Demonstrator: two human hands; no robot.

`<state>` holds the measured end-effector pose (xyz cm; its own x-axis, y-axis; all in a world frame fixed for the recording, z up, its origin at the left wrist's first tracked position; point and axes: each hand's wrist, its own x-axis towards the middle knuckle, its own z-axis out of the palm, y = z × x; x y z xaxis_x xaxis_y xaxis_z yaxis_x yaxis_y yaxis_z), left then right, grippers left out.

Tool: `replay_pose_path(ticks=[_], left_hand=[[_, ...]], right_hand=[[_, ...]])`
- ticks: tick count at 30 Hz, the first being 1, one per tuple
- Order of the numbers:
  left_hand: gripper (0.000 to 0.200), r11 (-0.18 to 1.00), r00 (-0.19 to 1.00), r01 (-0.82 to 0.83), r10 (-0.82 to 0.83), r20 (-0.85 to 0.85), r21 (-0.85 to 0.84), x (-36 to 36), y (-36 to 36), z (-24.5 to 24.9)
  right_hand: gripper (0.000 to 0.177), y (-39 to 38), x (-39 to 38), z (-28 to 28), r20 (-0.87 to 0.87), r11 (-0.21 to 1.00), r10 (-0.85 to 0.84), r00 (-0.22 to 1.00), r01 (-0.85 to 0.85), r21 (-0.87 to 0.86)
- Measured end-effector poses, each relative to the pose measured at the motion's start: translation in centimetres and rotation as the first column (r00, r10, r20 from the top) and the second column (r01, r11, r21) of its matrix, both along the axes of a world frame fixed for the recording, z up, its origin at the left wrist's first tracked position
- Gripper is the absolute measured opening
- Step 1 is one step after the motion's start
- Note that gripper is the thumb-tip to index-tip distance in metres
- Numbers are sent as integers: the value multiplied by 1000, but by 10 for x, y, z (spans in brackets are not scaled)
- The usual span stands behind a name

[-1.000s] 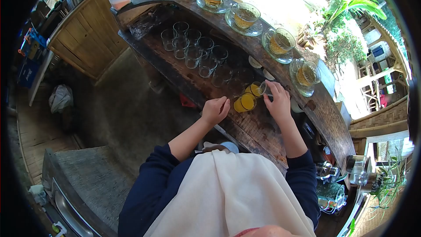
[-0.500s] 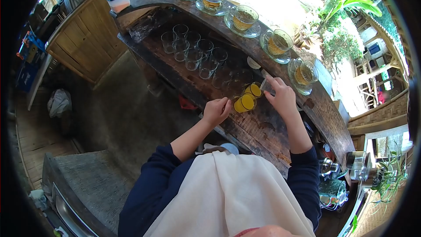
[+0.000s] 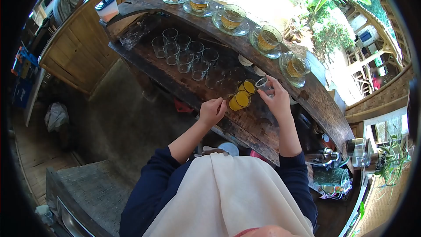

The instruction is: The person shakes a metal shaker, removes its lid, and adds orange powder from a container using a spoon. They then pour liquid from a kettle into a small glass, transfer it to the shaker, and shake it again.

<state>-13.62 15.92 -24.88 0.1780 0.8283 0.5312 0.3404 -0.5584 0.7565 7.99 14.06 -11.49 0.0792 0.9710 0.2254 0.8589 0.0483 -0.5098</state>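
Note:
My right hand [image 3: 277,98] grips a small clear glass [image 3: 263,84] by its side, with the opening showing. Just left of it, two glasses of yellow drink stand close together on the dark wooden shelf: a nearer glass [image 3: 240,100] and a farther glass [image 3: 248,87]. My left hand [image 3: 212,112] is closed, its fingers pinched together beside the nearer yellow glass. Whatever those fingers hold, if anything, is hidden.
Several empty glasses [image 3: 185,60] stand grouped on the shelf to the left. Along the raised wooden counter [image 3: 322,103] is a row of glass cups on saucers with amber drink [image 3: 231,17]. A lidded container [image 3: 107,9] sits at its left end; a metal shaker [image 3: 323,156] is at right.
The small glass in my right hand has turned from tilted beside the yellow glasses to more upright, its round opening now visible. My left hand stays closed. The whole view has shifted slightly.

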Motion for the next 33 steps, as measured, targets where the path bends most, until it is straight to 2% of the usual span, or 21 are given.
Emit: replay_pose_path(ticks=[1, 2, 4, 5, 7, 9, 11, 13, 15, 19, 21, 23, 25, 26, 27, 29, 30, 32, 33], left_hand=[[23, 1000, 1000, -1, 1, -7, 8, 0, 0, 0], [23, 1000, 1000, 11, -11, -6, 10, 0, 0, -1], [24, 1000, 1000, 0, -1, 23, 24, 1, 1, -2], [24, 999, 1000, 11, -12, 24, 30, 2, 1, -2], [24, 1000, 999, 14, -14, 45, 13, 2, 1, -2], [24, 999, 999, 5, -7, 43, 35, 3, 2, -3], [23, 999, 999, 3, -5, 45, 52, 5, 2, -4], [25, 1000, 1000, -22, 22, 10, -9, 5, 0, -4], [26, 1000, 1000, -9, 9, 12, 23, 6, 0, -4], [26, 996, 1000, 21, -20, -16, 86, 4, -1, -8], [24, 989, 1000, 0, -4, 23, 149, 6, 1, -10], [25, 987, 998, 52, -55, 16, 149, 6, -2, -7], [24, 980, 983, 177, -171, -67, 91, 12, -12, -1], [19, 977, 967, 214, -212, -143, -5, 17, -23, 1], [19, 973, 963, 230, -228, -146, -3, 26, -33, 6], [5, 898, 882, 440, -430, -192, 13, 52, -56, 14], [5, 889, 873, 458, -447, -196, 9, 64, -68, 15], [25, 855, 811, 518, -491, -318, -2, 87, -92, 16], [25, 844, 802, 536, -509, -314, 0, 96, -100, 15]], right_hand=[[52, -5, 0, -3, -108, 999, -30, 994, 32, 20], [52, -10, -1, -6, -107, 999, -41, 993, 43, 23], [52, -22, -3, -15, -319, 991, -87, 944, 116, 72], [52, -27, -2, -21, -319, 989, -96, 943, 127, 78], [52, -39, 0, -34, -446, 974, -122, 886, 193, 117], [54, -51, 1, -43, -473, 967, -152, 868, 229, 108], [57, -63, 0, -50, -579, 953, -212, 787, 296, 54], [59, -73, 3, -59, -564, 945, -260, 784, 327, 19], [56, -82, 0, -66, -624, 940, -248, 741, 340, 29], [50, -101, -7, -74, -616, 944, -224, 755, 325, 56], [50, -111, -8, -75, -596, 935, -237, 767, 347, 74], [50, -122, -7, -75, -613, 930, -250, 749, 363, 65], [50, -132, -3, -78, -618, 918, -252, 745, 385, 90], [50, -138, 0, -81, -625, 912, -243, 742, 395, 114], [51, -143, 2, -84, -632, 904, -235, 738, 405, 137], [51, -152, 8, -83, -659, 891, -259, 706, 439, 120], [50, -158, 10, -81, -655, 885, -270, 705, 450, 119], [49, -172, 17, -84, -653, 869, -301, 695, 482, 114], [49, -179, 23, -88, -652, 865, -301, 696, 487, 120]])
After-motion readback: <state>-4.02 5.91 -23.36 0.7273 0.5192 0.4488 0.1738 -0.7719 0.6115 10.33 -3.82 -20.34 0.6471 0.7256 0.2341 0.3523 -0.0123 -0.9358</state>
